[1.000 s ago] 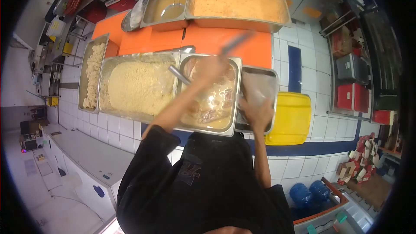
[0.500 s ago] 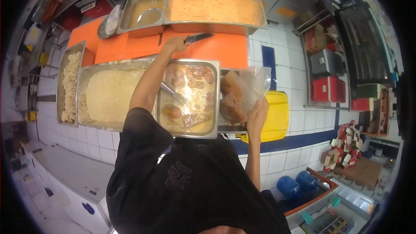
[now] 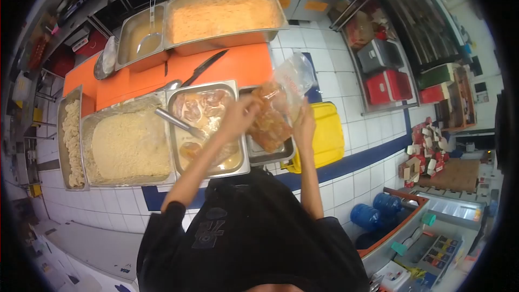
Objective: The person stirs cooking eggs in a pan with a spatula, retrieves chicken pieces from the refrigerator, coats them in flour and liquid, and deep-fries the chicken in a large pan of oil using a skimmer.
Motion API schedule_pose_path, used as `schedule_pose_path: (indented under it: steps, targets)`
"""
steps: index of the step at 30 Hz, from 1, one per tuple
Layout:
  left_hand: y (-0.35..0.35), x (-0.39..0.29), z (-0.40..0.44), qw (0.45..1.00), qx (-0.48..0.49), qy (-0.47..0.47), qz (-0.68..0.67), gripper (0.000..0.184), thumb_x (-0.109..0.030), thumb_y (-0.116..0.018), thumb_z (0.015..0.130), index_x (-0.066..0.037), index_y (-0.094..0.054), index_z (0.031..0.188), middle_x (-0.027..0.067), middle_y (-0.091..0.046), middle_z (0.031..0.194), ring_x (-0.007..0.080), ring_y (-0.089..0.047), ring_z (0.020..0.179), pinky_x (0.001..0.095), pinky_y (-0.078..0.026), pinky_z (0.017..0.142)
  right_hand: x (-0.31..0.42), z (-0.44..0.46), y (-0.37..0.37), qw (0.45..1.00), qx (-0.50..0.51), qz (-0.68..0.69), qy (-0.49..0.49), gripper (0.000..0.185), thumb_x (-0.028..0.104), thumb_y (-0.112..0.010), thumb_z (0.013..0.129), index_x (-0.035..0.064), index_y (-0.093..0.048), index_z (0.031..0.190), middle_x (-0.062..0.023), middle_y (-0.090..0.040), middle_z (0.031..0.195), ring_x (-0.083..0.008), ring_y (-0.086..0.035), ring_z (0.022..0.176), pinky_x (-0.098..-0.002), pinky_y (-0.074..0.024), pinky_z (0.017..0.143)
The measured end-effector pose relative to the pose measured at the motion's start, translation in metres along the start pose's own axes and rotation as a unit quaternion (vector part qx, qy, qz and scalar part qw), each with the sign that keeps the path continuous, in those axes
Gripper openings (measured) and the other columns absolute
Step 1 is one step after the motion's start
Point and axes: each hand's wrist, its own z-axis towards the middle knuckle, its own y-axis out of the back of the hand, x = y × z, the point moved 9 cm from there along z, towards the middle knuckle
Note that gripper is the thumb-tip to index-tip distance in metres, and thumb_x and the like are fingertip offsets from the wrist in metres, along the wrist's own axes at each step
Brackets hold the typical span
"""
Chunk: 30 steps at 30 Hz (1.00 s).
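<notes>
My right hand [image 3: 304, 128] grips the side of a clear plastic bag [image 3: 294, 78] over a metal tray [image 3: 275, 157]. Reddish-orange meat pieces [image 3: 270, 130] show at the bag, above the tray. Against the left side of the meat is my left hand [image 3: 239, 123], its fingers bent and blurred; their hold cannot be made out. Below that forearm, a deep steel pan [image 3: 242, 162] contains raw meat in pale liquid, with a metal-handled utensil [image 3: 178, 123] leaning in it. A black knife [image 3: 204, 67] lies on the orange board [image 3: 246, 62], beside a spoon [image 3: 172, 85].
Left of the meat pan are a flour-like breading pan [image 3: 130, 146] and a narrow pan of pale lumpy pieces [image 3: 73, 143]. Behind stand an orange powder pan [image 3: 224, 17] and a liquid pan with a strainer [image 3: 150, 43]. A yellow lid [image 3: 327, 135] lies at right.
The knife has left my left hand and now lies on the board. My left hand has come down and right to the meat. The bag stays in my right hand; the view has shifted.
</notes>
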Motion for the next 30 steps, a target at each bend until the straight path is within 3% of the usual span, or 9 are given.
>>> schedule_pose_path:
  steps: [2, 4, 8, 12, 14, 17, 20, 24, 30]
  targets:
    - [-0.072, 0.014, -0.025, 0.995, 0.044, 0.054, -0.072, 0.031, -0.015, -0.056, 0.090, -0.005, -0.061, 0.119, 0.0158, -0.063, 0.116, 0.0322, -0.062, 0.101, 0.0376, -0.051, 0.083, -0.007, -0.007, 0.001, 0.999, -0.031, 0.018, 0.001, 0.034, 0.019, -0.039, 0.101, -0.0047, -0.062, 0.110, -0.0275, -0.065, 0.096, -0.0450, -0.062, 0.088, -0.0496, -0.0472, 0.079]
    - [-0.121, 0.021, -0.040, 0.993, -0.012, -0.077, 0.089, 0.041, -0.009, -0.056, 0.089, -0.004, -0.053, 0.130, 0.0176, -0.056, 0.127, 0.0321, -0.055, 0.118, 0.0410, -0.045, 0.099, -0.025, -0.006, -0.004, 0.993, -0.017, 0.101, -0.053, 0.034, 0.019, -0.039, 0.101, -0.0054, -0.062, 0.108, -0.0275, -0.065, 0.092, -0.0457, -0.062, 0.087, -0.0493, -0.0468, 0.077]
    - [-0.138, 0.000, -0.041, 0.991, -0.073, -0.066, 0.093, 0.041, -0.008, -0.056, 0.087, 0.003, -0.053, 0.127, 0.0194, -0.056, 0.126, 0.0368, -0.052, 0.118, 0.0435, -0.044, 0.097, -0.054, 0.004, -0.009, 0.988, -0.088, 0.099, -0.080, 0.034, 0.018, -0.039, 0.102, -0.0064, -0.062, 0.096, -0.0253, -0.066, 0.083, -0.0412, -0.062, 0.077, -0.0458, -0.0455, 0.072]
    - [-0.149, 0.021, -0.037, 0.981, -0.068, -0.092, 0.156, 0.037, -0.007, -0.058, 0.084, 0.000, -0.055, 0.120, 0.0190, -0.054, 0.123, 0.0376, -0.052, 0.113, 0.0444, -0.042, 0.096, -0.068, 0.000, -0.027, 0.963, -0.061, 0.237, -0.116, 0.037, 0.023, -0.049, 0.100, -0.0059, -0.060, 0.080, -0.0189, -0.062, 0.069, -0.0266, -0.057, 0.062, -0.0406, -0.0443, 0.063]
    - [-0.142, 0.020, -0.046, 0.973, -0.075, -0.091, 0.198, 0.034, -0.007, -0.058, 0.083, -0.001, -0.056, 0.117, 0.0181, -0.053, 0.121, 0.0375, -0.052, 0.111, 0.0447, -0.041, 0.096, -0.032, 0.001, -0.030, 0.972, 0.039, 0.231, -0.023, 0.044, 0.030, -0.061, 0.094, -0.0063, -0.058, 0.070, -0.0122, -0.053, 0.059, -0.0154, -0.046, 0.057, -0.0372, -0.0411, 0.055]
    - [-0.131, 0.005, -0.060, 0.974, -0.051, -0.041, 0.218, 0.027, -0.008, -0.058, 0.083, -0.002, -0.057, 0.110, 0.0170, -0.054, 0.113, 0.0374, -0.052, 0.107, 0.0443, -0.040, 0.095, -0.013, 0.001, -0.035, 0.972, 0.144, 0.183, -0.003, 0.049, 0.034, -0.065, 0.091, -0.0082, -0.056, 0.068, -0.0100, -0.052, 0.056, -0.0151, -0.046, 0.057, -0.0377, -0.0383, 0.053]
    - [-0.098, -0.036, -0.082, 0.962, -0.208, -0.141, 0.105, 0.021, -0.009, -0.062, 0.085, -0.001, -0.055, 0.103, 0.0147, -0.054, 0.101, 0.0327, -0.056, 0.093, 0.0398, -0.047, 0.077, 0.035, -0.013, -0.024, 0.953, 0.176, 0.246, 0.027, 0.048, 0.033, -0.063, 0.092, -0.0051, -0.054, 0.064, -0.0039, -0.046, 0.054, -0.0117, -0.040, 0.055, -0.0355, -0.0332, 0.049]
    - [-0.074, -0.050, -0.086, 0.971, -0.232, -0.060, 0.018, 0.010, -0.010, -0.057, 0.090, 0.000, -0.055, 0.093, 0.0163, -0.053, 0.089, 0.0372, -0.054, 0.087, 0.0427, -0.044, 0.077, 0.099, -0.006, 0.003, 0.951, 0.088, 0.274, 0.113, 0.045, 0.029, -0.063, 0.092, -0.0062, -0.055, 0.065, -0.0043, -0.047, 0.055, -0.0104, -0.043, 0.058, -0.0344, -0.0361, 0.048]
    - [-0.021, -0.114, -0.051, 0.929, -0.348, -0.119, -0.040, 0.017, -0.014, -0.053, 0.094, 0.001, -0.056, 0.085, 0.0187, -0.053, 0.068, 0.0338, -0.054, 0.061, 0.0392, -0.040, 0.057, 0.180, 0.053, 0.034, 0.967, 0.103, 0.225, 0.063, 0.049, 0.033, -0.051, 0.093, -0.0130, -0.059, 0.081, -0.0153, -0.058, 0.065, -0.0182, -0.051, 0.063, -0.0436, -0.0413, 0.058]
